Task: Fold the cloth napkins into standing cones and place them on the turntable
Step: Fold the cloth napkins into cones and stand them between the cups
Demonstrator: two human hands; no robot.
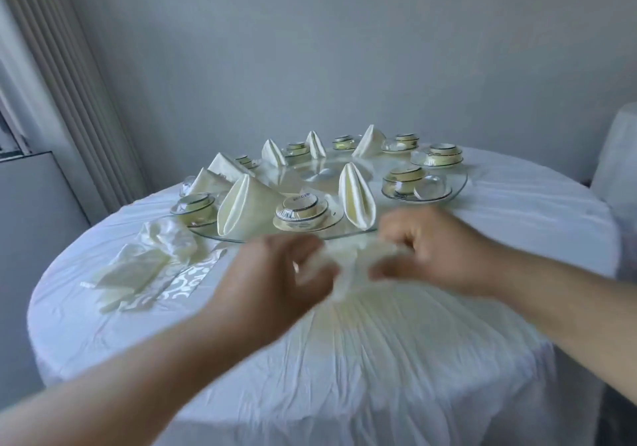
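Observation:
A cream cloth napkin (348, 266) hangs bunched and blurred between my hands over the near part of the table. My left hand (275, 283) grips its left end and my right hand (431, 249) grips its right end. Behind them lies the glass turntable (458, 183) with several folded napkin cones standing on it, the nearest ones a wide cone (244, 209) and a narrow cone (356, 197). A pile of loose unfolded napkins (144, 266) lies on the table to the left.
Several sets of stacked bowls and saucers (303, 211) ring the turntable between the cones. A white wrinkled tablecloth (499, 245) covers the round table. A covered chair (617, 156) stands at the right, and a curtain (51, 66) hangs at the left.

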